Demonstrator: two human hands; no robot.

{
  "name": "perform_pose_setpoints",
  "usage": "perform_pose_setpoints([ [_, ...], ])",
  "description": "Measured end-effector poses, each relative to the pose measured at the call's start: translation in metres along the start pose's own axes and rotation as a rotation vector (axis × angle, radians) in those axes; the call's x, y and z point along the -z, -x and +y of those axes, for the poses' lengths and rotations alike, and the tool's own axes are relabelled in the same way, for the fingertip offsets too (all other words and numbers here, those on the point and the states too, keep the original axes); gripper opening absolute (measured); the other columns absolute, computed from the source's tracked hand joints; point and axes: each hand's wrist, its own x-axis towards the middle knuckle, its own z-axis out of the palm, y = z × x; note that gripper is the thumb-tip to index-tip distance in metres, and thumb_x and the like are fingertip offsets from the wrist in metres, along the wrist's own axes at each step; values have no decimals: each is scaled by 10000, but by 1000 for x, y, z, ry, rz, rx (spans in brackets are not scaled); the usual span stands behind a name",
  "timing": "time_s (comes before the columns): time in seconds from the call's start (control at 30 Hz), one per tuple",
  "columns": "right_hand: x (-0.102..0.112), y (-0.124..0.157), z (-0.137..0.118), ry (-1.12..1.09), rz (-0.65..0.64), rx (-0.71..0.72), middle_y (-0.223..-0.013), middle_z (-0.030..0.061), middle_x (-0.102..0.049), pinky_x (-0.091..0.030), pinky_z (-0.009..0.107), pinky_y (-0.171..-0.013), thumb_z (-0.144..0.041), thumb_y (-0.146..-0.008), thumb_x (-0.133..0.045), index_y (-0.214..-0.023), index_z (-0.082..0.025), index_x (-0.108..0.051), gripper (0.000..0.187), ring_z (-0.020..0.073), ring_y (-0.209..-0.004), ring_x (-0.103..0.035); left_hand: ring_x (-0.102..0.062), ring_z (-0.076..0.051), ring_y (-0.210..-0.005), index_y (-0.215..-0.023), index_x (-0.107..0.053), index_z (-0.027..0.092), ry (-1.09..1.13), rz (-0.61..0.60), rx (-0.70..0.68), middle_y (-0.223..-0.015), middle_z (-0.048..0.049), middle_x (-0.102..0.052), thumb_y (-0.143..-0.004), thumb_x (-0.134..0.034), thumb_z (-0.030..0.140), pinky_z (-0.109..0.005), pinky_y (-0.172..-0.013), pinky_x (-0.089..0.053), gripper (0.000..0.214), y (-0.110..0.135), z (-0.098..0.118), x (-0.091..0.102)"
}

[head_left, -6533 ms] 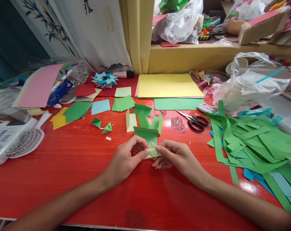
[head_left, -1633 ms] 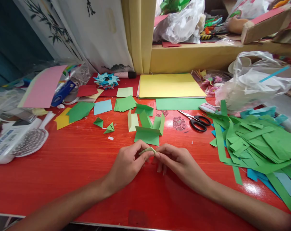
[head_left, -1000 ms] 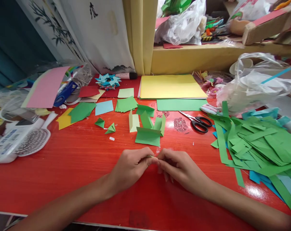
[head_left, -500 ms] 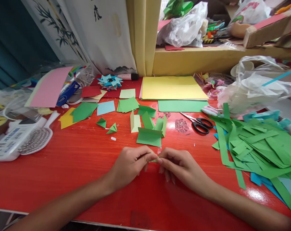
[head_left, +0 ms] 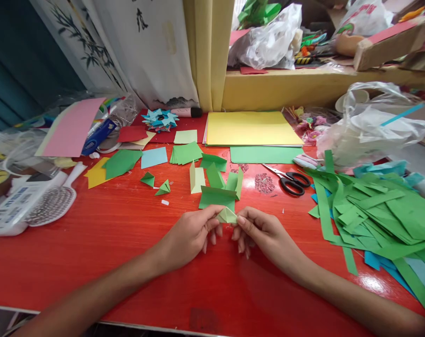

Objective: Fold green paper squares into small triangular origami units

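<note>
Both hands meet over the red table (head_left: 110, 248) and pinch a small folded piece of light green paper (head_left: 227, 216). My left hand (head_left: 189, 236) grips its left side between thumb and fingers. My right hand (head_left: 263, 234) pinches its right tip with thumb and forefinger. The piece is lifted a little and shows as a small triangle between the fingertips. Just beyond the hands lie several folded green paper pieces (head_left: 217, 187).
Black scissors (head_left: 287, 180) lie right of the folded pieces. A heap of green paper strips (head_left: 370, 210) covers the right side. Yellow sheets (head_left: 250, 127), a green sheet (head_left: 263, 153), blue paper stars (head_left: 160, 119), a hairbrush (head_left: 50, 208) and plastic bags (head_left: 370, 121) ring the table.
The folded paper was pressed flat and nearly hidden between the fingertips; now it is raised and visible as a triangle. Both hands have shifted slightly away from me.
</note>
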Motion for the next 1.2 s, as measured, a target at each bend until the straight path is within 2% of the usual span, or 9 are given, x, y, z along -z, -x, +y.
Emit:
perform_pose_setpoints([
  [0.27,-1,0,-1,-31,-6,-12,-652,-4,-565,-442,193,-435,-388,-901,-433,-748,-163,-469,274,80,-471,-545,-517,-85,-499,-1060,-449,187,-42,78,-65,-633,28,-554,-896,-322,193,-205,-501,-432,208,2,-2,-1],
  [0.4,0,-1,-6,-97,38,-65,-651,3,-584,-426,186,-444,-388,-889,-462,-726,-156,-500,286,79,-477,-556,-559,-107,-649,-988,-456,201,-108,373,-187,-715,8,-587,-894,-335,176,-243,-641,-457,156,0,-4,10],
  [0.5,2,-2,-8,-137,45,-91,-659,5,-593,-412,185,-437,-403,-892,-450,-745,-161,-520,291,82,-481,-559,-564,-134,-733,-965,-483,209,-186,626,-152,-766,-3,-586,-892,-371,216,-270,-691,-447,134,-4,-7,30],
  [0.63,3,-2,-8,-157,18,-100,-643,1,-585,-415,177,-432,-394,-895,-447,-741,-161,-528,291,80,-477,-555,-520,-190,-838,-876,-572,218,-590,756,-105,-831,-26,-585,-872,-403,240,-327,-785,-413,170,-13,-20,60],
  [0.77,3,-1,-7,-166,-6,-101,-643,3,-582,-430,180,-434,-388,-898,-441,-727,-157,-524,299,81,-476,-553,-470,-237,-971,-872,-602,206,-885,738,-167,-892,-47,-619,-858,-429,226,-386,-905,-353,174,-22,-37,74],
  [0.87,3,-1,-8,-164,-18,-102,-640,4,-578,-434,182,-436,-371,-901,-437,-717,-153,-520,296,81,-479,-550,-413,-244,-1119,-1088,-560,200,-976,724,-248,-1117,-70,-570,-865,-421,211,-401,-968,-322,263,-24,-40,67],
  [0.97,2,0,-9,-149,-29,-100,-631,3,-569,-436,185,-440,-352,-902,-436,-718,-151,-519,285,81,-479,-546,-344,-258,-1220,-1189,-512,242,-1068,630,-339,-1242,-66,-513,-865,-433,210,-451,-1001,-269,336,-23,-35,54],
  [1.1,1,0,-10,-119,-36,-102,-631,3,-565,-436,191,-451,-351,-904,-432,-726,-147,-521,285,81,-480,-539,-415,-272,-1178,-1145,-559,240,-1160,495,-417,-1131,-72,-606,-864,-455,245,-500,-998,-229,299,-23,-34,43],
  [1.2,0,0,-9,-86,-40,-87,-644,8,-564,-440,200,-461,-361,-905,-431,-732,-143,-528,294,85,-495,-542,-508,-262,-1062,-1093,-586,179,-1167,552,-447,-1009,-87,-655,-856,-463,242,-491,-980,-254,274,-24,-37,43],
])
